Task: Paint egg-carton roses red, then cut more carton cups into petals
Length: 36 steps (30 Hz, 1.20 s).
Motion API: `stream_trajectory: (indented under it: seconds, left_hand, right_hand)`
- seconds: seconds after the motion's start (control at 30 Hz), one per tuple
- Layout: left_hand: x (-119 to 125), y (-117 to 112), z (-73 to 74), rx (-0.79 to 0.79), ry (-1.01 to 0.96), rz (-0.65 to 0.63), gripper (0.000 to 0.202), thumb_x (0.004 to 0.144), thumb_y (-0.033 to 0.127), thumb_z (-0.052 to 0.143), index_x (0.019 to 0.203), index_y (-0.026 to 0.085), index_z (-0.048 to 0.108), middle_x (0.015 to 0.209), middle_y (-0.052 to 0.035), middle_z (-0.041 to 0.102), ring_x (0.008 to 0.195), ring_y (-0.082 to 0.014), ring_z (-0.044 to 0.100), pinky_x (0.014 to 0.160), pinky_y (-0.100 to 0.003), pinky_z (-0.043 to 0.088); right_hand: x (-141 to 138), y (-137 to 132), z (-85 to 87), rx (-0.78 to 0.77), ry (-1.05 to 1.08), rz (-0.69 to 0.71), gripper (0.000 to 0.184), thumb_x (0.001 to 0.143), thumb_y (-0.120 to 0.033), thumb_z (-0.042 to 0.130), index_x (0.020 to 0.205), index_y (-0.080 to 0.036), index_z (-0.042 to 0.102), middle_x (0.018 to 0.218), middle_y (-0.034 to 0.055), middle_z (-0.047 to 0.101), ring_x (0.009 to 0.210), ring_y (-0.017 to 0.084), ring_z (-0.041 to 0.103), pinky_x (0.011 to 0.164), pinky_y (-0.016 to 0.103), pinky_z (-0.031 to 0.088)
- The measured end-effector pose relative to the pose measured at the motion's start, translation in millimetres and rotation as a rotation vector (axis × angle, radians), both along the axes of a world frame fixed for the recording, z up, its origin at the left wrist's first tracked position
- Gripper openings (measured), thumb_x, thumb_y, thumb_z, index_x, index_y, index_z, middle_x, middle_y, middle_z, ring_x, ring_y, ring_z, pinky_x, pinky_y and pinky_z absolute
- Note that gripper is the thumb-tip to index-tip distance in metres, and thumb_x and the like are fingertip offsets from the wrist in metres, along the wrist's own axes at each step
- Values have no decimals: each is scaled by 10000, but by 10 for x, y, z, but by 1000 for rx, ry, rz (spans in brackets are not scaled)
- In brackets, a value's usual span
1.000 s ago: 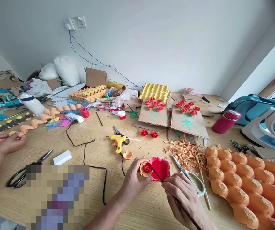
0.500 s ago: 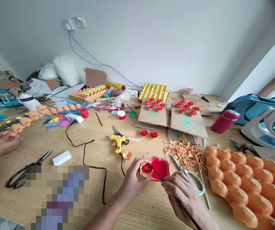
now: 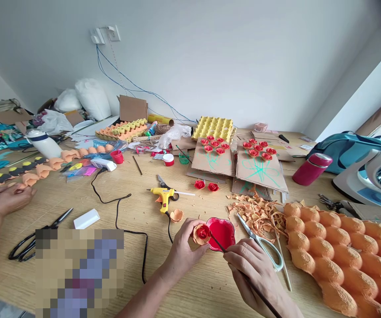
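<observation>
Between the thumb and fingers of my left hand (image 3: 185, 249) is an egg-carton flower (image 3: 201, 234), its middle red and its outer petals orange. My right hand (image 3: 255, 269) grips a dark, thin paintbrush (image 3: 217, 242), whose tip meets the flower's right side. Just behind the brush lies a dish of red paint (image 3: 223, 232). An unpainted orange flower (image 3: 176, 215) rests on the table beyond my left hand, near a yellow glue gun (image 3: 162, 196). Light-handled scissors (image 3: 265, 245) lie right of the dish.
Orange egg cartons (image 3: 339, 251) and carton scraps (image 3: 257, 214) spread on the right. Red flowers stand on cardboard panels (image 3: 260, 165) at the back. Black scissors (image 3: 41, 234) and a white block (image 3: 86, 218) lie left. Another person's hands (image 3: 8, 201) hold orange carton strips (image 3: 33, 176).
The other person's hands and carton strip have shifted slightly. My hands keep nearly the same pose, with the brush tip still at the flower.
</observation>
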State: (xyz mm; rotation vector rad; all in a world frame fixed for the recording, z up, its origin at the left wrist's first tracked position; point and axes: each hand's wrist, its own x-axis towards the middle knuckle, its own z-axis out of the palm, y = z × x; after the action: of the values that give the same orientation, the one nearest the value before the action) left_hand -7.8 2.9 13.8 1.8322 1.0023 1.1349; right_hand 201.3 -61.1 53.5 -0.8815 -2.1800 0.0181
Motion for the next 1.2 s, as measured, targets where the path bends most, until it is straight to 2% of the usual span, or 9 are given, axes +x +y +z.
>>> stream_trajectory:
  seconds: [0.27,0.67,0.9,1.2]
  left_hand:
    - [-4,-4,26,-2,21,-31,382,806,100,746,1136,231,607,1091,-36,653,1011,-205,637,902,-314,503]
    - [-2,-6,12,-7,15,-10,335,824,156,731,1128,224,605,1072,-54,660,987,-217,641,863,-319,520]
    - [3,0,-8,-22,2,24,337,804,157,747,1105,218,610,1037,-46,658,951,-208,638,834,-308,519]
    - [-9,12,-64,-133,-119,-23,369,823,226,758,1154,212,595,1072,-58,637,999,-210,636,869,-312,538]
  right_hand:
    - [-13,-4,23,6,5,-17,354,903,44,452,1164,-161,575,942,80,689,764,177,554,756,348,471]
    - [-31,-12,51,24,23,-33,339,890,30,456,1132,-171,583,906,54,691,703,166,581,731,336,487]
    - [-4,-26,54,14,47,-17,346,886,36,458,1151,-154,575,910,75,688,750,179,580,744,353,489]
    - [31,-53,-21,5,130,-10,341,889,35,472,1152,-158,573,891,72,675,767,181,589,757,354,504]
